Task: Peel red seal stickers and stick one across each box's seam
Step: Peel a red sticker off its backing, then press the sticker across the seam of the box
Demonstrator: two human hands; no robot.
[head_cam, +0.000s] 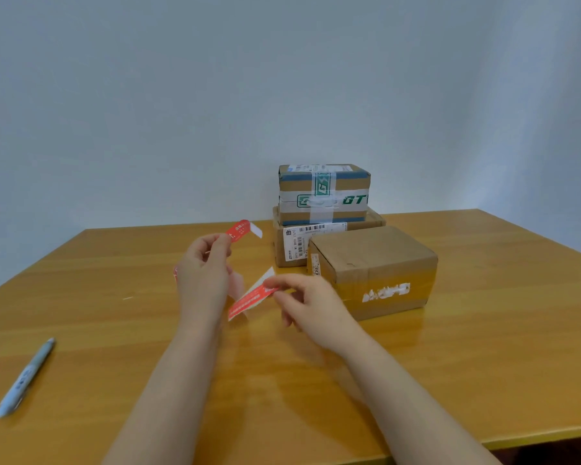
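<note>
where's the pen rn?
Head view: the pen lies flat on the table at the near left corner, well to the left of the left hand.

A blue-grey pen lies at eight o'clock on the wooden table — angled toward one o'clock — with a pale wall behind.

even, soft daylight; faint hand shadows are cast on the glossy table. slight overall softness and wide-angle bending at edges are noted.
</note>
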